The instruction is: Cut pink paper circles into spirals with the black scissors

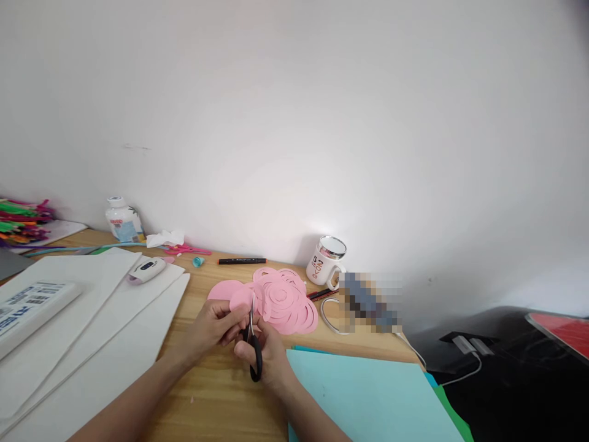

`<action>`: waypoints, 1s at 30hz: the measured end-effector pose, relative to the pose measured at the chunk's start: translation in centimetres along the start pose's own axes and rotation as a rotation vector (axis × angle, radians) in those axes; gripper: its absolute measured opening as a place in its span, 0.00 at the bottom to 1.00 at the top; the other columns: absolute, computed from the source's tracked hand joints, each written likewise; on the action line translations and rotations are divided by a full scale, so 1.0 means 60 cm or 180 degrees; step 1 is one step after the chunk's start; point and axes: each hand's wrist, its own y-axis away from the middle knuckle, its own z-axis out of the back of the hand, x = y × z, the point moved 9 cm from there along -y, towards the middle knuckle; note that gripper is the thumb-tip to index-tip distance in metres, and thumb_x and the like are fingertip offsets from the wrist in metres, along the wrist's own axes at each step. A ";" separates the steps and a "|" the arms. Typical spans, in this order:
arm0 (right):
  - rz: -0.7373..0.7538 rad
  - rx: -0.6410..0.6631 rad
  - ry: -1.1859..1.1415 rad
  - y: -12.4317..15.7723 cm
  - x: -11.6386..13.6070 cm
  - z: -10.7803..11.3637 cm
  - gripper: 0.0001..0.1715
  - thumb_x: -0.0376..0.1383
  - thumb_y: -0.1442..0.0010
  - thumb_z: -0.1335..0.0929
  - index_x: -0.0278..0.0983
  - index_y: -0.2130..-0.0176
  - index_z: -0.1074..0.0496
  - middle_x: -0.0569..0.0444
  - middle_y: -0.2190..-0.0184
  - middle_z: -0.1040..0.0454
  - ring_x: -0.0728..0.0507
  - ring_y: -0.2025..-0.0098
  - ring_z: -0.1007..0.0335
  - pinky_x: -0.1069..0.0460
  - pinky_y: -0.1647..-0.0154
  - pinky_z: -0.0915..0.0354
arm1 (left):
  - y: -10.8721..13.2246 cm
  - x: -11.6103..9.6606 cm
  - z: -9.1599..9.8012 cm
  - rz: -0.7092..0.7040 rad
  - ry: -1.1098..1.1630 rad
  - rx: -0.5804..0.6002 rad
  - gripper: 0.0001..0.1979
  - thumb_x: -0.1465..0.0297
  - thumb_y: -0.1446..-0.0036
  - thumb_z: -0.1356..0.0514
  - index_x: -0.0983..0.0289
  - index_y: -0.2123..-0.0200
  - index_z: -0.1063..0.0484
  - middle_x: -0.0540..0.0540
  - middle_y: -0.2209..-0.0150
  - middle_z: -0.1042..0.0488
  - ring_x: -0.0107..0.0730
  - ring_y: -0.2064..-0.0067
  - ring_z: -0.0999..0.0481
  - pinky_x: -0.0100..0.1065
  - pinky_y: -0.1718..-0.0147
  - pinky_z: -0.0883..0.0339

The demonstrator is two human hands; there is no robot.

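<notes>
At the far left we log a bundle of coloured fuzzy stems (23, 224); nearer on the same side, a white block with blue print (37, 313) lies on large white sheets (115, 368)

Along the wall, moving right, we record a white bottle (124, 222), standing, then a crumpled tissue (164, 238) touching pink-handled scissors (188, 250); a small white device (146, 270) rests on the sheets, nearer than the bottle

Next we find a teal cap (198, 262) and a black marker (242, 261), both on the far part of the wooden table (216, 405)

Centre: we see the left hand (223, 325) pinched closed on a rounded pink paper piece (242, 296), which is raised just on the near side of a heap of pink circles and rings (280, 294)

Just right of it, the right hand (269, 353) is curled around the handles of black scissors (256, 362), blades pointing far and against the paper; we cannot tell how wide the blades stand

Right of the heap we note a white mug (319, 264), upright, with a looped pale cable (327, 316) nearer; at near right, light blue sheets (372, 393) overlap a green one (453, 411)
</notes>
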 end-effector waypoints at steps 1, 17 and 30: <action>0.0056 0.0018 -0.0004 0.000 0.005 -0.002 0.27 0.50 0.60 0.24 0.39 0.67 0.34 0.57 0.77 0.29 0.48 0.76 0.36 0.54 0.74 0.39 | 0.000 0.001 0.000 0.0010 0.0002 0.0002 0.23 0.52 0.52 0.39 0.66 0.84 0.32 0.42 0.92 0.43 0.19 0.87 0.48 0.25 0.85 0.50; -0.0364 -0.0194 0.0118 0.002 -0.021 0.013 0.21 0.42 0.59 0.26 0.38 0.69 0.36 0.65 0.85 0.35 0.53 0.86 0.43 0.56 0.82 0.41 | -0.001 -0.012 0.006 -0.0162 0.0042 -0.0030 0.23 0.53 0.51 0.40 0.65 0.85 0.32 0.43 0.91 0.44 0.18 0.87 0.48 0.25 0.87 0.55; -0.0465 -0.0252 0.0096 0.003 -0.033 0.016 0.13 0.36 0.58 0.31 0.38 0.69 0.36 0.69 0.90 0.39 0.54 0.89 0.46 0.55 0.82 0.36 | -0.006 -0.003 0.028 -0.0362 0.0138 -0.0316 0.25 0.53 0.47 0.42 0.64 0.86 0.38 0.44 0.90 0.43 0.19 0.86 0.48 0.26 0.85 0.52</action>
